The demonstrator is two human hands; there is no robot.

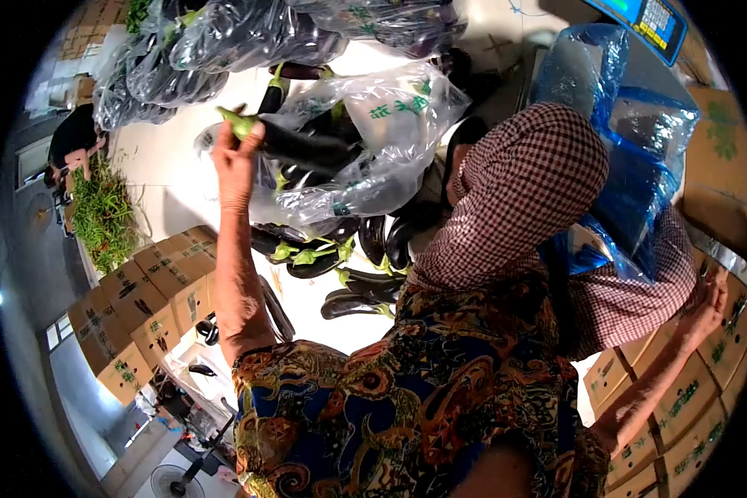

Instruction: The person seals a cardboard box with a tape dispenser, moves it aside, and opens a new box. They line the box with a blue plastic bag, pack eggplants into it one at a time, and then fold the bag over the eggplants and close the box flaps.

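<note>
1. Pinching an eggplant [307,152] by its green stem end in the head view, the left hand [237,162] has thumb and fingers around the cap; the dark body runs rightward from the grip, above a clear plastic bag [382,178] with more eggplants inside.
2. The right hand [709,300] is well apart, near the checked trouser leg [672,286] and stacked cartons [689,390] (I cannot tell whether its grip is spread or pressed together).
3. Loose eggplants [315,264] lie just beside the bag, on the pale surface [307,319].
4. Green Chinese characters mark the bag (one looks like 茄; creases blur others). The cartons bear green print, too small to read.
</note>
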